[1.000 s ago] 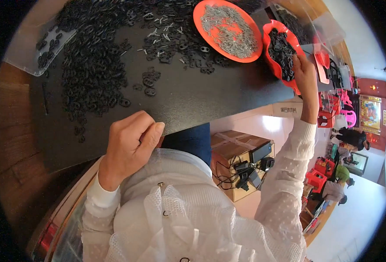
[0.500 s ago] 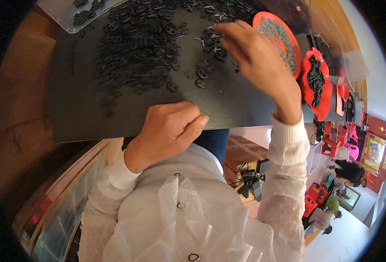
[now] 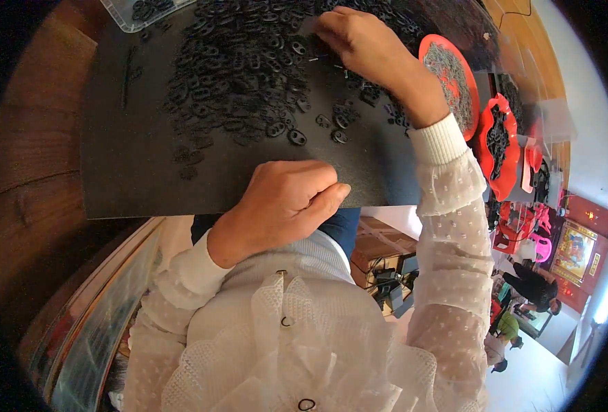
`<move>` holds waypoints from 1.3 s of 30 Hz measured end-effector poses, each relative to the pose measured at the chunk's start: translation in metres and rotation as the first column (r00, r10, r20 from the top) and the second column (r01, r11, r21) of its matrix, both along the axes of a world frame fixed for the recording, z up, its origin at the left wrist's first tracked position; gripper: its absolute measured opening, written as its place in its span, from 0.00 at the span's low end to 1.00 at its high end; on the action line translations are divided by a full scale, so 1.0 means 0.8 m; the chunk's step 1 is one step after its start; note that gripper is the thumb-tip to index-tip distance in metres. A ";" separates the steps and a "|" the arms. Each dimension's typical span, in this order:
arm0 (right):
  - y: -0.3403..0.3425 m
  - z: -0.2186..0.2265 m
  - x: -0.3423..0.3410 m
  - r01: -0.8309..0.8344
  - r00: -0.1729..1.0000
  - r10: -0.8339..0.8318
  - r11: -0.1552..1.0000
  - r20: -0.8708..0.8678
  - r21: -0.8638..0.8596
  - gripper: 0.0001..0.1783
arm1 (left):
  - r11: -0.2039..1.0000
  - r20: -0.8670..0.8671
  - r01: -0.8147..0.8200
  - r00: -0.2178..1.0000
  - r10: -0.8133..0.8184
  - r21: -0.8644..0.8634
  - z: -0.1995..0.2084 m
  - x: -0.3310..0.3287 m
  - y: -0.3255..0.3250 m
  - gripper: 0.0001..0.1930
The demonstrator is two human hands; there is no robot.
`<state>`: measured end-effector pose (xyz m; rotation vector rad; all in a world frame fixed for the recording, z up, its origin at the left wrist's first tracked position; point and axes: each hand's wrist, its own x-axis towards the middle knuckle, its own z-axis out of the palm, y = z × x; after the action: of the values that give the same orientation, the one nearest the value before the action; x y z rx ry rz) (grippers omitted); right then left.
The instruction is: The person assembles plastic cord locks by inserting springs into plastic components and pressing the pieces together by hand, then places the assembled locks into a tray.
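Close to the front edge of the dark tabletop (image 3: 139, 185), my left hand (image 3: 287, 199) is closed, fingers curled under; whatever is inside it is hidden. My right hand (image 3: 376, 51) is stretched over the far side of the table, above scattered black parts and small silvery pins. Its fingers point down and are smeared by motion, so any object in them cannot be made out. A wide spread of small black oval pieces with holes (image 3: 228, 89) covers the middle left. A few loose oval pieces (image 3: 340, 123) lie between the two hands.
At the right stands a red plate (image 3: 471, 77) heaped with thin metal pins. Beside it is a wavy-rimmed red dish (image 3: 504, 187) of black parts. A clear plastic box (image 3: 131, 26) sits at the far left corner. Cardboard boxes (image 3: 383, 244) stand below the table; people are in the background.
My right hand has moved farther away and a little left over the black parts. The left hand stays closed by the table edge. The whole view has shifted slightly.
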<state>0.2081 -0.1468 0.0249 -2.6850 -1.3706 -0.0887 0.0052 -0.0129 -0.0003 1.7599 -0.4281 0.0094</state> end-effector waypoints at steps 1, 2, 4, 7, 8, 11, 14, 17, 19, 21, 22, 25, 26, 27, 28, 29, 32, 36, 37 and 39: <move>-0.004 -0.001 0.003 -0.002 1.000 0.002 1.000 -0.001 -0.004 0.15 | 1.000 0.002 0.000 1.000 0.000 -0.003 0.001 0.000 0.000 0.15; -0.009 -0.001 0.006 -0.007 0.999 0.006 1.000 0.044 0.030 0.14 | 1.000 0.003 0.000 1.000 0.000 -0.006 0.001 0.000 0.000 0.15; -0.007 0.011 0.002 -0.018 0.996 0.013 0.998 0.085 0.064 0.14 | 1.000 0.000 0.005 1.000 -0.005 -0.014 -0.001 0.001 0.002 0.15; -0.007 0.025 -0.004 -0.052 0.999 0.052 0.999 0.014 -0.018 0.05 | 1.000 -0.006 0.019 1.000 -0.019 -0.023 -0.001 0.002 0.003 0.15; -0.004 0.015 -0.004 -0.065 0.994 0.070 0.996 0.086 -0.059 0.08 | 0.999 -0.009 0.023 1.000 -0.023 -0.026 -0.001 0.002 0.002 0.15; 0.003 0.007 -0.006 -0.120 0.969 0.150 0.980 0.197 -0.157 0.10 | 0.999 -0.008 0.021 1.000 -0.021 -0.025 -0.001 0.001 0.001 0.15; 0.009 0.002 -0.009 -0.195 0.940 0.235 0.965 0.249 -0.177 0.07 | 1.000 -0.043 0.004 0.999 -0.005 -0.016 0.001 0.000 0.000 0.15; 0.012 -0.002 -0.002 -0.197 0.912 0.258 0.958 0.318 -0.211 0.08 | 1.000 -0.014 -0.007 1.000 0.007 0.011 -0.001 0.001 -0.001 0.15; 0.015 -0.003 0.001 -0.137 0.926 0.177 0.981 0.333 -0.140 0.06 | 1.000 -0.022 -0.003 1.000 0.003 0.011 0.001 0.001 -0.001 0.14; 0.006 0.008 0.002 -0.144 0.964 0.163 0.984 0.208 -0.102 0.05 | 1.000 -0.031 -0.003 1.000 0.003 0.011 0.002 0.000 0.000 0.14; 0.004 0.015 0.001 -0.148 0.985 0.153 0.987 0.078 -0.065 0.07 | 1.000 -0.036 -0.002 0.999 0.002 0.001 0.001 0.000 0.002 0.13; -0.004 0.032 -0.040 0.012 0.988 0.026 0.970 -0.151 0.242 0.08 | 0.996 -0.039 -0.060 0.998 0.058 -0.058 -0.001 -0.001 0.005 0.10; -0.008 0.039 -0.057 0.012 0.988 0.026 0.970 -0.153 0.242 0.08 | 0.987 -0.040 -0.117 0.993 0.113 -0.108 -0.003 0.000 0.005 0.10; -0.016 0.044 -0.076 0.117 0.908 0.026 0.943 -0.418 0.312 0.08 | 0.988 -0.043 -0.113 0.993 0.110 -0.105 -0.002 0.001 0.005 0.10; -0.021 0.051 -0.096 0.233 0.761 0.052 0.908 -0.647 0.348 0.08 | 0.963 -0.190 -0.174 0.973 0.135 -0.208 0.004 0.001 0.006 0.10; -0.022 0.055 -0.114 0.311 0.685 0.079 0.867 -0.724 0.389 0.06 | 0.923 -0.335 -0.246 0.932 0.141 -0.296 0.009 0.001 0.008 0.10; -0.021 0.045 -0.160 0.481 0.545 0.221 0.707 -0.809 0.518 0.03 | 0.867 -0.409 -0.244 0.911 0.051 -0.435 0.019 0.008 0.008 0.12; -0.016 0.033 -0.172 0.255 0.851 0.151 0.719 -0.503 0.647 0.07 | 0.791 -0.512 -0.316 0.859 0.003 -0.525 0.014 0.007 0.005 0.11; -0.016 0.028 -0.172 0.007 0.974 0.150 0.724 -0.168 0.690 0.09 | 0.795 -0.506 -0.298 0.862 -0.013 -0.528 0.016 0.008 0.004 0.11; -0.024 0.031 -0.174 -0.045 0.981 0.150 0.795 -0.124 0.605 0.12 | 0.645 -0.615 -0.398 0.775 -0.144 -0.652 0.018 0.009 0.007 0.12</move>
<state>0.0689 -0.1660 0.0493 -2.0376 -1.1738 -0.2405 0.0126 -0.0074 0.0143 0.8411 0.2140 -0.2544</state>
